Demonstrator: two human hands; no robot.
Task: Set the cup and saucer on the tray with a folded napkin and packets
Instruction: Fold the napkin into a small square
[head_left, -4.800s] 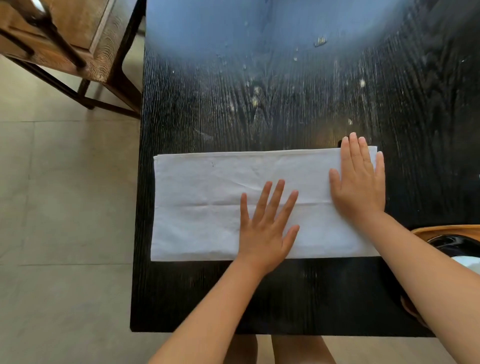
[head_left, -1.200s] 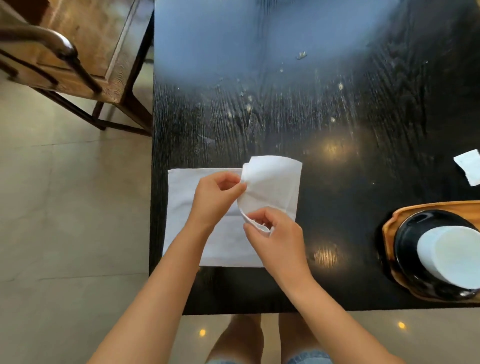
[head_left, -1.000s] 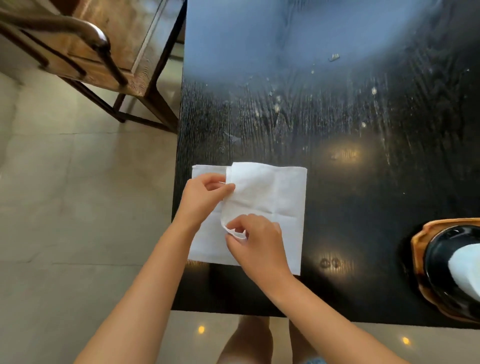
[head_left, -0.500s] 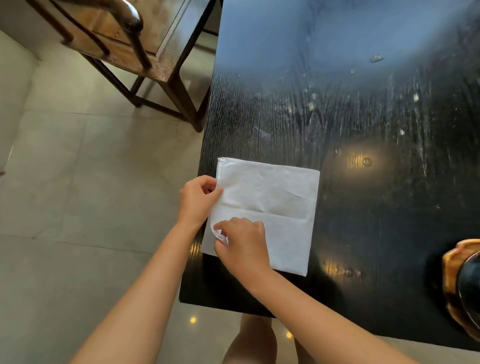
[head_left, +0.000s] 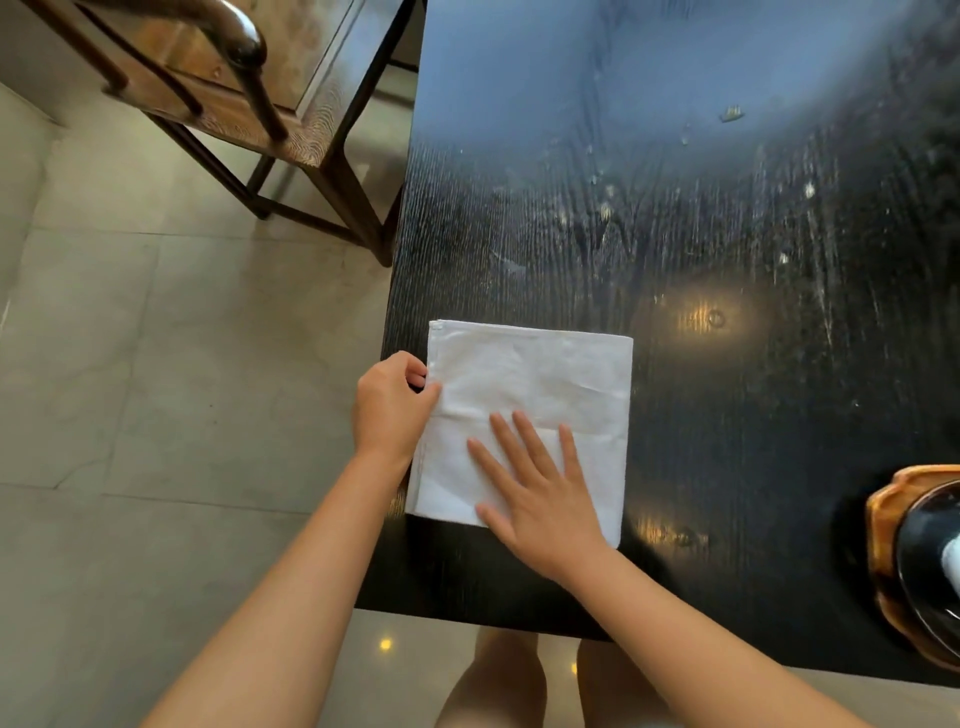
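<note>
White square folded cloth napkin (head_left: 540, 395) on black wood-grain table (head_left: 727, 249), right hand (head_left: 535, 493) flat, fingers spread, pressing it, left hand (head_left: 392, 405) pinching its left edge.

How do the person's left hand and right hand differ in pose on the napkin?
The left hand is curled, pinching the napkin at its left edge; the right hand lies flat, fingers spread, pressing its near half. Both touch the napkin on the table.

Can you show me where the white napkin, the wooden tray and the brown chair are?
white folded cloth napkin (head_left: 540, 374), head view, bare upper middle
orange-brown wooden tray (head_left: 883, 525), head view, left rim
brown wooden chair (head_left: 306, 137), head view, seat corner
</note>
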